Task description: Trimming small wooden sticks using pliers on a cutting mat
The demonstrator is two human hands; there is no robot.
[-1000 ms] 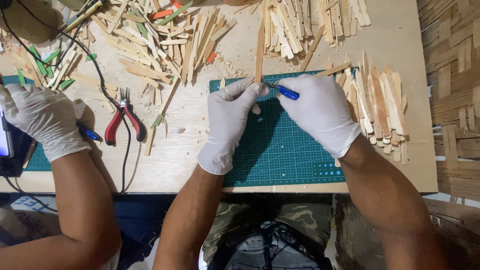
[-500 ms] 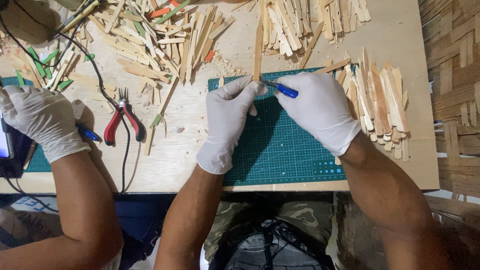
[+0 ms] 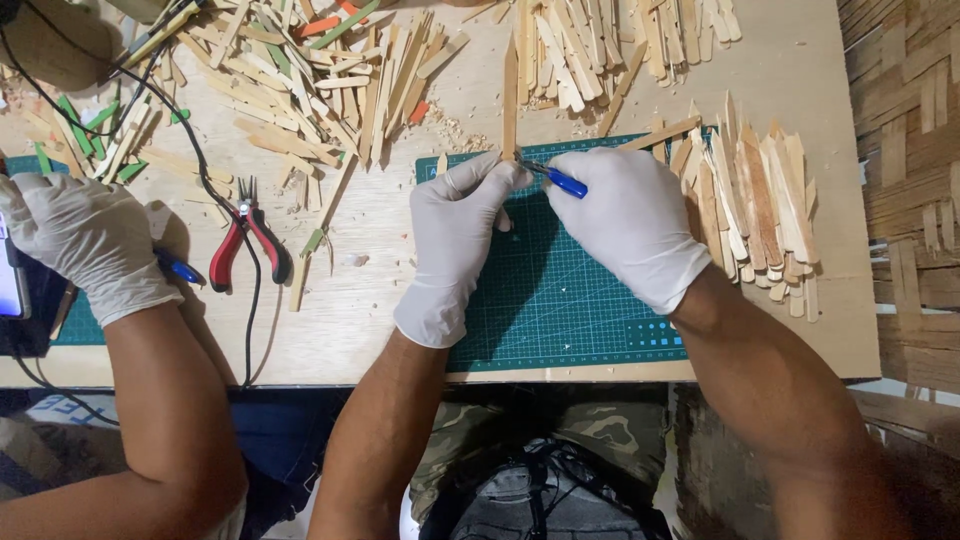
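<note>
On the green mat (image 3: 560,300), the left hand (image 3: 462,225) pinches a wooden stick (image 3: 510,95) while the right hand (image 3: 630,220) grips a blue knife (image 3: 560,181), which could slip and nick a finger.

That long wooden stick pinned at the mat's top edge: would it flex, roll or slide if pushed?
The wooden stick looks thin and flat, so it probably slides rather than rolls. Being long and slender, it likely flexes and could snap. The left hand pins it beside the right hand's blue knife, suggesting it shifts easily.
</note>
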